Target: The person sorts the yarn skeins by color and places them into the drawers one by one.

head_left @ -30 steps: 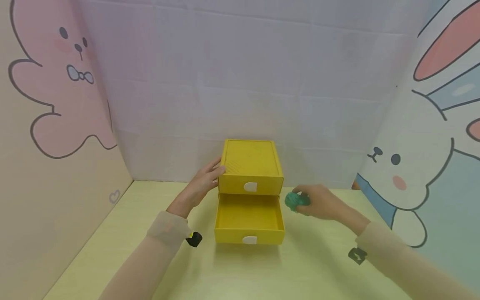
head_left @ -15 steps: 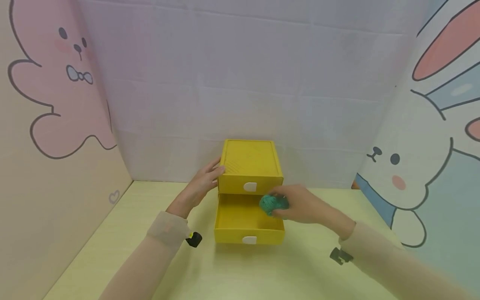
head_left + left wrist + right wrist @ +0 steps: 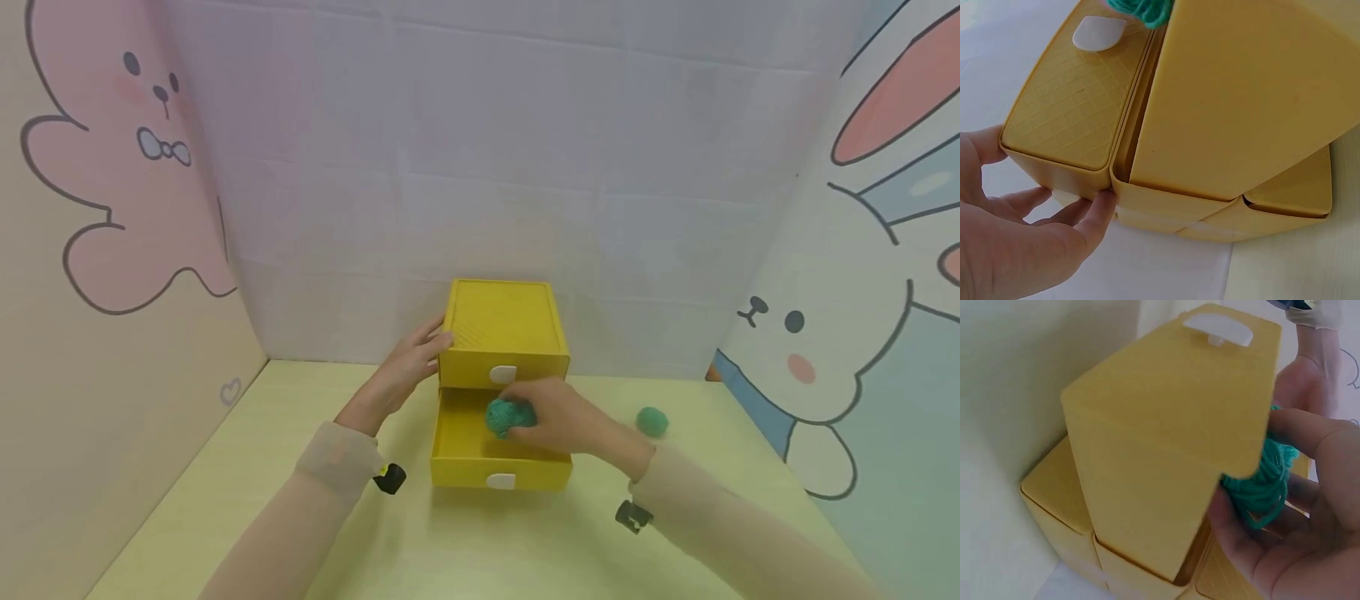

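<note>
A yellow drawer unit (image 3: 504,315) stands against the back wall. One drawer (image 3: 461,473) below its top one is pulled out. My right hand (image 3: 570,419) holds a ball of green yarn (image 3: 498,417) over this drawer. In the right wrist view, thumb and fingers pinch the yarn (image 3: 1267,487) behind the drawer wall, which partly covers it. My left hand (image 3: 401,375) rests against the unit's left side. Its spread fingers touch the casing in the left wrist view, where only an end of the yarn (image 3: 1147,9) shows at the top.
A second green ball (image 3: 652,422) lies on the pale table (image 3: 480,550), right of the unit. White tabs (image 3: 502,374) serve as drawer pulls. A lower drawer section (image 3: 1294,187) shows in the left wrist view. Walls with a pink bear and a white rabbit (image 3: 817,333) flank the table.
My right hand has carried the yarn leftward from beside the unit to over the pulled-out drawer. The second green ball has come into sight on the right. My left hand stays put.
</note>
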### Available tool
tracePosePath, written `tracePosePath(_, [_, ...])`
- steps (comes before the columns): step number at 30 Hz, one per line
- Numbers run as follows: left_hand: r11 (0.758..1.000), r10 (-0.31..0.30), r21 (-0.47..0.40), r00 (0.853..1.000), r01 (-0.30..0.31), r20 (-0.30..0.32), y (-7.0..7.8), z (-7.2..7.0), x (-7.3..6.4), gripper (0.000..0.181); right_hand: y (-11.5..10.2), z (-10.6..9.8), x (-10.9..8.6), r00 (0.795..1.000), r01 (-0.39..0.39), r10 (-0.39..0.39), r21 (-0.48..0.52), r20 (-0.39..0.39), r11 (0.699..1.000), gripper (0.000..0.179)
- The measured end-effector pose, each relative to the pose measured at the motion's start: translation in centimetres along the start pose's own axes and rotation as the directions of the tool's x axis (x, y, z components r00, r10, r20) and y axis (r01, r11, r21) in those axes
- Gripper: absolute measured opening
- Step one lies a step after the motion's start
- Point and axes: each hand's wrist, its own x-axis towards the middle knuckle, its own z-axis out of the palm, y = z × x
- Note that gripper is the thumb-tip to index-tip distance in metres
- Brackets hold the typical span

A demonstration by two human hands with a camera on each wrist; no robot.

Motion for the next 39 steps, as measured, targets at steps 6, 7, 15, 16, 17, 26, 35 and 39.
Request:
tracePosePath(6, [1.0,-0.004,0.006,1.0,0.004,-0.006,0.2,0.1,-0.1,0.069,-0.5,1.5,1.0,1.0,0.012,-0.012,-0.011,0.014,1.0,0.031])
tracePosePath(7, [1.0,-0.003,0.007,1.0,0.003,-0.008,0.2,0.2,-0.1,0.069,-0.6,1.7,1.2,1.0,0.014,-0.014,-0.013,0.015,1.0,0.031])
tracePosePath(15, [1.0,0.01,0.011,1.0,-0.01,0.0,0.4,0.2,-0.4,0.068,-1.3,2.7,2.2,0.999,0.008,-0.008,0.006,0.037,1.0,0.032])
tracePosePath(16, [1.0,0.009,0.008,1.0,-0.009,0.0,0.3,0.1,-0.4,0.067,-1.3,2.9,2.3,0.999,0.006,-0.006,0.003,0.04,1.0,0.032])
tracePosePath(17, [1.0,0.009,0.008,1.0,-0.009,0.001,0.3,0.1,-0.4,0.067,-1.4,3.0,2.5,0.999,0.006,-0.006,-0.001,0.042,1.0,0.032])
tracePosePath(26, [1.0,0.021,-0.009,1.0,-0.02,0.012,0.1,-0.1,-0.2,0.068,-1.5,4.1,3.5,0.997,0.009,-0.009,-0.007,0.071,1.0,0.033])
tracePosePath(35, [1.0,0.015,-0.011,1.0,-0.015,-0.003,0.2,0.0,-0.3,0.067,-1.2,4.9,4.1,0.996,-0.011,0.012,-0.021,0.083,1.0,0.034])
tracePosePath(39, [1.0,0.015,-0.014,1.0,-0.015,-0.002,0.1,-0.1,-0.2,0.067,-1.0,5.0,4.3,0.996,-0.023,0.026,-0.035,0.086,0.999,0.035])
